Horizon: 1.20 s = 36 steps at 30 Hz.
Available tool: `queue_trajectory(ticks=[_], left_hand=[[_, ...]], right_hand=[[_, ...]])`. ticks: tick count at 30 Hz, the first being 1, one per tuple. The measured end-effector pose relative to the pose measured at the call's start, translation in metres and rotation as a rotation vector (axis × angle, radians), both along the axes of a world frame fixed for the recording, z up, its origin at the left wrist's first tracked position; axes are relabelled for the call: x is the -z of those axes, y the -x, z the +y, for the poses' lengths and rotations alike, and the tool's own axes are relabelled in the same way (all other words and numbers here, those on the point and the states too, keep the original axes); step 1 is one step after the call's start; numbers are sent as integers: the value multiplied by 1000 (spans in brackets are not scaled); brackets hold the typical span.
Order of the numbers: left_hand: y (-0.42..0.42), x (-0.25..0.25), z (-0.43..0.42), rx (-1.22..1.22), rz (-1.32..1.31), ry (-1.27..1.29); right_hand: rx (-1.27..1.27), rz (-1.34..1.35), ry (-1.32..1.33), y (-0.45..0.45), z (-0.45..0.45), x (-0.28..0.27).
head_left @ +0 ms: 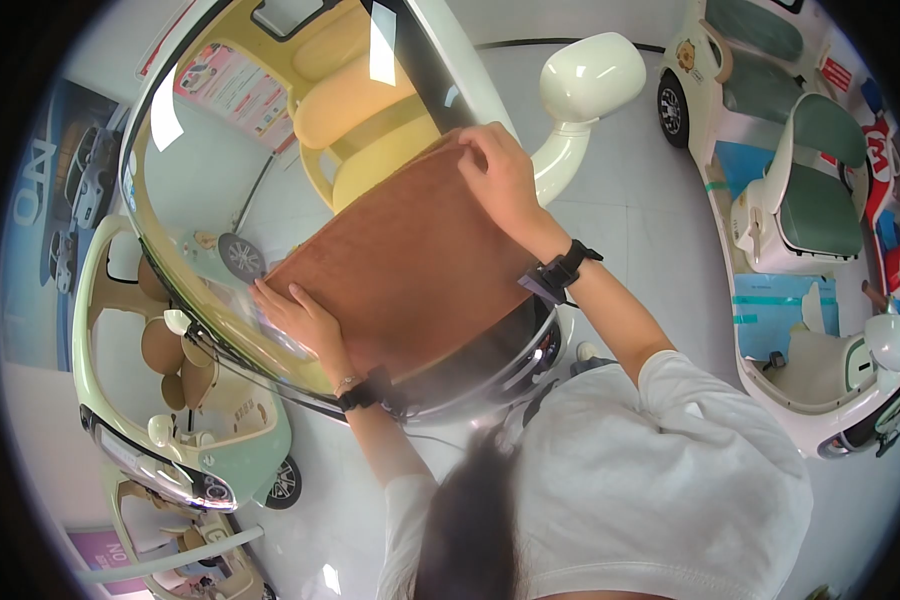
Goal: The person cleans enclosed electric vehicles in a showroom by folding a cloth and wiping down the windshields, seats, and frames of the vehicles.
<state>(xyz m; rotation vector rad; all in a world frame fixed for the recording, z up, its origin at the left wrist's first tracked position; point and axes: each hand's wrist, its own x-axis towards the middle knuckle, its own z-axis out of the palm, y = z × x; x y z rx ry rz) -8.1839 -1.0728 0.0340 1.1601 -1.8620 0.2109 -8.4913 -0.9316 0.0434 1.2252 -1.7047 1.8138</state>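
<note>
A brown cloth (400, 260) lies spread over the lower part of the curved windshield (215, 200) of a small cream vehicle. My left hand (305, 322) is at the cloth's left corner, fingers gripping its edge against the glass. At the upper right corner, my right hand (502, 185) pinches the cloth's edge between thumb and curled fingers. The cloth is stretched fairly flat between both hands. Each wrist wears a black strap. Through the glass a yellow seat (365, 120) shows.
A white side mirror (592, 78) sticks out to the right of my right hand. On the left stands a pale green small vehicle (235, 430). Another white vehicle with green seats (820, 210) is on the right. A car poster (55, 200) covers the left wall.
</note>
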Motion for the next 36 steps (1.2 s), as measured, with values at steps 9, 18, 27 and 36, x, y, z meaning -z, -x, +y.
queue_trajectory(ticks=[9, 18, 27, 36], left_hand=[[-17, -14, 0, 54, 7, -36], [-26, -25, 21, -179, -54, -23], [-71, 5, 40, -24, -209, -343], [-123, 19, 99, 406, -201, -1088]], right_hand=[[-50, -55, -75, -2, 6, -22], [-74, 103, -290, 6, 17, -23], [-171, 163, -532, -8, 69, 16], [-518, -140, -880, 4, 163, 77]])
